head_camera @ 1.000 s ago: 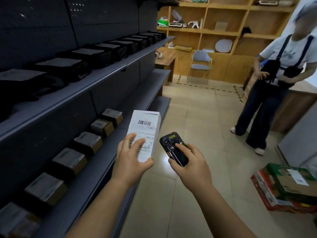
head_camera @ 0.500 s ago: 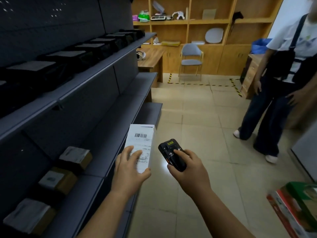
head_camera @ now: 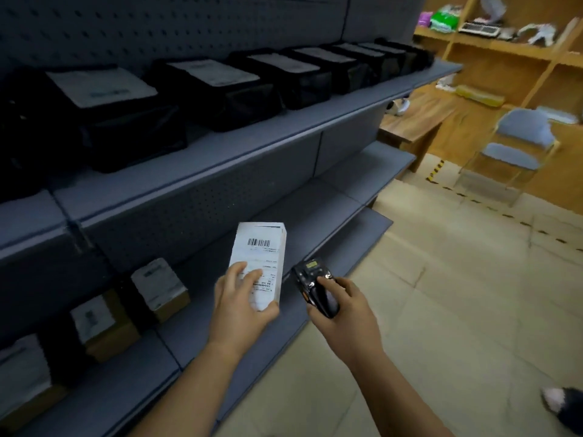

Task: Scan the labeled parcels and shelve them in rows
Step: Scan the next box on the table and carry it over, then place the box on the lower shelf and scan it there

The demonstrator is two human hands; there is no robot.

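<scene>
- White card, label-faced: the parcel (head_camera: 258, 263) is held by the left hand (head_camera: 241, 305) over the lower shelf (head_camera: 315, 222), fingers clasped round its near end
- It is judged light and stiff, best gripped by the long edges
- The scanner (head_camera: 315, 288) is enclosed by the right hand (head_camera: 342, 313)

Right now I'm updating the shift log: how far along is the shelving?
Done: a row of black parcels fills the upper shelf, and brown labeled boxes line the lower shelf. In hand: the left hand holds a white parcel, barcode up, and the right hand holds the scanner. Left: shelving it; the lower shelf has space beyond the boxes.
</scene>
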